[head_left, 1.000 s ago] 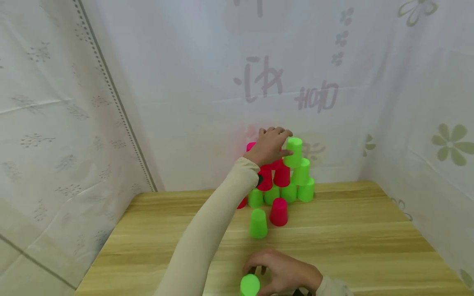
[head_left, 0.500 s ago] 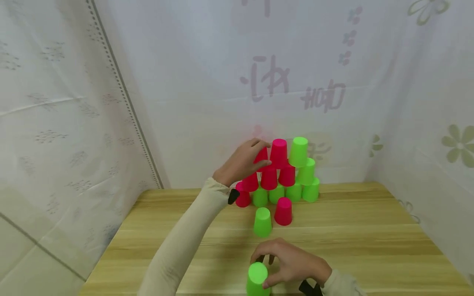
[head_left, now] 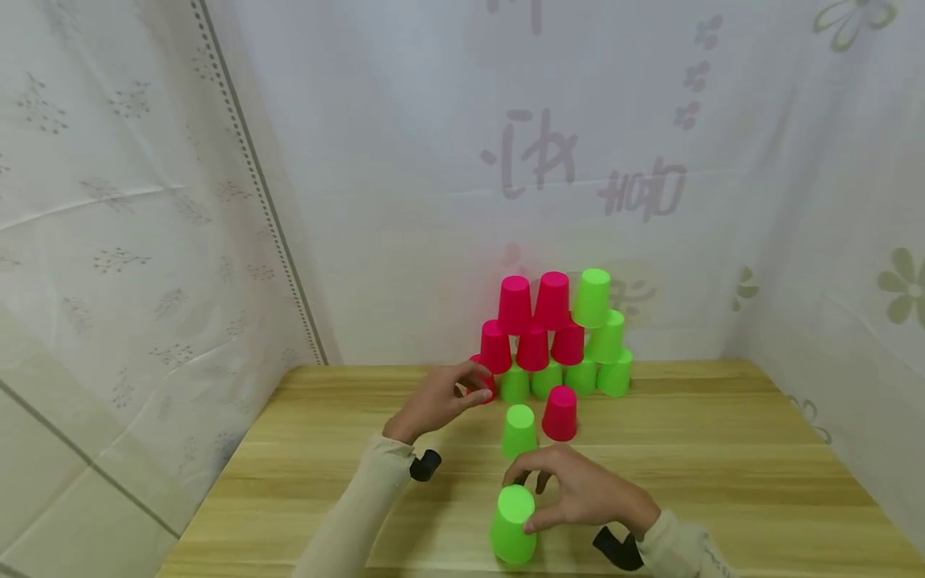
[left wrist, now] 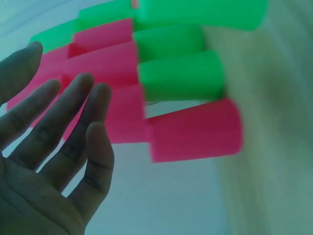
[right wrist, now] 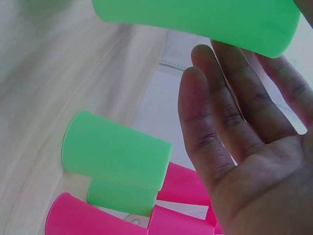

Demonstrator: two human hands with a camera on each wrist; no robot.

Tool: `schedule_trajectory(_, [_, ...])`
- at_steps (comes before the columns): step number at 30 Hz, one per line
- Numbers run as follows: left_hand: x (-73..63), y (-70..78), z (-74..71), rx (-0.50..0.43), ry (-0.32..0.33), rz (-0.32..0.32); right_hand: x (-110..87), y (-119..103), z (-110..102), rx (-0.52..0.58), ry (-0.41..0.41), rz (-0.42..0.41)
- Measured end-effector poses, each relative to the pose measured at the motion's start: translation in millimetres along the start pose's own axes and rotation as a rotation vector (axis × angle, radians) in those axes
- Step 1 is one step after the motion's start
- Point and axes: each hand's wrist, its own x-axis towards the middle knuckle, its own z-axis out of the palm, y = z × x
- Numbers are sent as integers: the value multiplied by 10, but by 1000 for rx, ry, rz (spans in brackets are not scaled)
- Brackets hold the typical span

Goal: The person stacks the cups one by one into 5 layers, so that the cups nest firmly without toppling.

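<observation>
My right hand holds an upside-down green cup near the front of the table, thumb on its near side and fingers around the back. In the right wrist view that green cup spans the top, against the fingers. My left hand hangs with loosely bent fingers and holds nothing, overlapping the red cup at the stack's lower left. In the left wrist view its fingers are spread before the stacked cups. The stack has three tiers: two red cups and a green cup on top.
Between the stack and my right hand stand a single green cup and a single red cup, both upside down. The wooden table ends at a patterned white curtain behind and on both sides.
My left hand has come away from the stack's top tier, down and to the left, uncovering the red cups. My right hand and its green cup appear higher in the head view.
</observation>
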Motion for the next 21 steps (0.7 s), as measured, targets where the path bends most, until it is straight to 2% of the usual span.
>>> schedule_trajectory(3, [-113, -57, 123, -57, -13, -37, 10, 11, -28, -10, 15, -12])
schedule_trajectory(7, [-189, -83, 269, -90, -28, -69, 16, 17, -70, 3, 40, -19])
schedule_trajectory(13, [-188, -131, 437, -137, -44, -86, -28, 23, -143, 22, 83, 27])
schedule_trajectory(21, [-158, -174, 554, -173, -55, -79, -60, 40, -214, -16, 121, 30])
